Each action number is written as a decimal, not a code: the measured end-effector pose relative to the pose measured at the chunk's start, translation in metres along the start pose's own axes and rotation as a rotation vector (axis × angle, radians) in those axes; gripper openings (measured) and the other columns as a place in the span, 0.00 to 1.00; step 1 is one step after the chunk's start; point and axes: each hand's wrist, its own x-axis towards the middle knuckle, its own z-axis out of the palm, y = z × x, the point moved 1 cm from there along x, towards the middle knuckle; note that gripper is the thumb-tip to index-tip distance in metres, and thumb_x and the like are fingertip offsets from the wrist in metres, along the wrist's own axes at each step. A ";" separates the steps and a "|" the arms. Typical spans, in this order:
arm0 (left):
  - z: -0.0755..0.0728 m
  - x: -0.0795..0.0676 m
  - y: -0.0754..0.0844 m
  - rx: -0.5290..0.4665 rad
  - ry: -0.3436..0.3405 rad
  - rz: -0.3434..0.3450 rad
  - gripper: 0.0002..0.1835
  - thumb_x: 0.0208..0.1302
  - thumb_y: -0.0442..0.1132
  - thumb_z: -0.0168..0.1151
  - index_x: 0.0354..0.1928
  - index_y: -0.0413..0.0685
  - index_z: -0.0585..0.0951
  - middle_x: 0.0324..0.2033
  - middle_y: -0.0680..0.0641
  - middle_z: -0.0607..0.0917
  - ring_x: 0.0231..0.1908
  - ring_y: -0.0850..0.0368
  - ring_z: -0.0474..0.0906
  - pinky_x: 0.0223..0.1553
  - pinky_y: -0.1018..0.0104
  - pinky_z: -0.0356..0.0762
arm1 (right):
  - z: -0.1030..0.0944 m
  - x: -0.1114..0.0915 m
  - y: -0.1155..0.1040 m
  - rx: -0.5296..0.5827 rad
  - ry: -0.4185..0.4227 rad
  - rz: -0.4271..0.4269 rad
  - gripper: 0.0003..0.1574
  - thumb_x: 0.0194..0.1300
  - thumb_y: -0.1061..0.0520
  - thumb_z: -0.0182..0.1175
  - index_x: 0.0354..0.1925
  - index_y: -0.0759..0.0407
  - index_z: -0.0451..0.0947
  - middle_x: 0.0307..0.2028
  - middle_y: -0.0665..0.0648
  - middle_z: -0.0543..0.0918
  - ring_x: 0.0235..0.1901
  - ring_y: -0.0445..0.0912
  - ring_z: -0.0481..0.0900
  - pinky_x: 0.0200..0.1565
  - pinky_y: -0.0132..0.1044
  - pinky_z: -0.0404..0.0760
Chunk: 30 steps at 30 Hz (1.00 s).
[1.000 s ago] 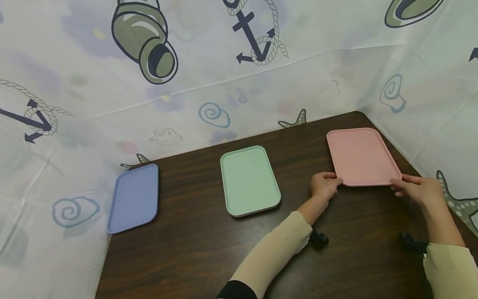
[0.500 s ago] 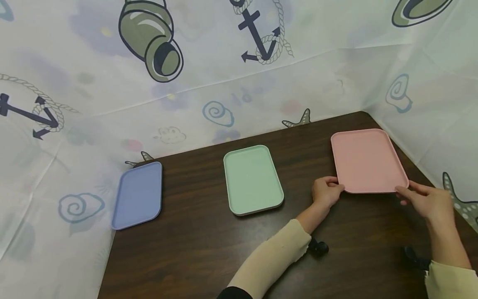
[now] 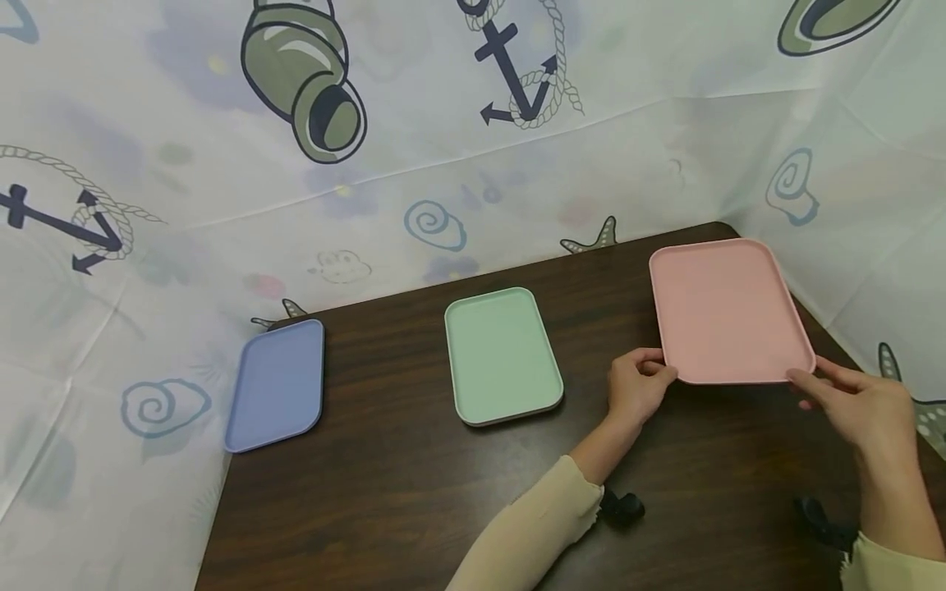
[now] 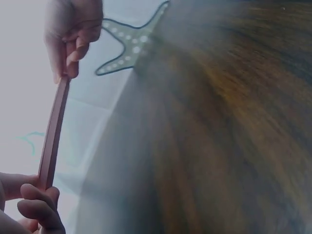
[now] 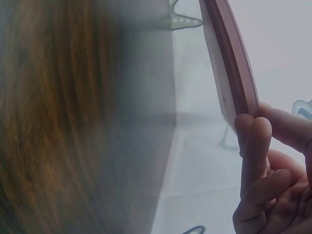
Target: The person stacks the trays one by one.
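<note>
A pink tray [image 3: 732, 312] with rounded corners is held above the right end of the dark wooden table. My left hand [image 3: 637, 386] pinches its near left corner, thumb on top and fingers beneath. At the near right corner my right hand [image 3: 861, 402] grips the rim the same way. Seen edge-on in the left wrist view, the tray [image 4: 53, 134] spans between both hands, apart from the tabletop. The right wrist view shows fingertips [image 5: 258, 129] under the tray's edge and the thumb on its other side.
A green tray [image 3: 504, 357] lies mid-table, left of my left hand. Farther left, a blue tray [image 3: 277, 386] rests at the table's left edge. A patterned cloth [image 3: 369, 205] hangs behind and along the sides of the table [image 3: 384, 492].
The pink tray has come up off the table and looks larger, with both hands still pinching its near corners. The green and blue trays stay put; the view has shifted slightly.
</note>
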 end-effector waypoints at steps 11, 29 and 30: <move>-0.051 -0.006 0.015 -0.064 -0.038 0.119 0.11 0.52 0.27 0.70 0.38 0.43 0.87 0.19 0.58 0.81 0.10 0.69 0.63 0.13 0.75 0.60 | 0.013 -0.016 -0.029 0.228 -0.046 -0.153 0.40 0.61 0.55 0.69 0.61 0.78 0.66 0.19 0.36 0.83 0.17 0.39 0.82 0.26 0.20 0.75; -0.167 -0.039 0.011 -0.157 0.018 0.109 0.15 0.56 0.27 0.69 0.47 0.39 0.84 0.29 0.39 0.83 0.10 0.62 0.64 0.17 0.72 0.65 | 0.075 -0.049 -0.077 0.057 -0.255 -0.399 0.30 0.61 0.48 0.70 0.52 0.69 0.81 0.29 0.63 0.87 0.21 0.44 0.84 0.25 0.30 0.74; -0.173 -0.041 0.011 -0.158 0.027 0.108 0.16 0.56 0.27 0.69 0.48 0.39 0.84 0.29 0.39 0.83 0.10 0.62 0.63 0.17 0.73 0.64 | 0.079 -0.051 -0.079 0.059 -0.268 -0.403 0.30 0.60 0.48 0.70 0.53 0.69 0.81 0.29 0.63 0.87 0.21 0.44 0.84 0.24 0.31 0.73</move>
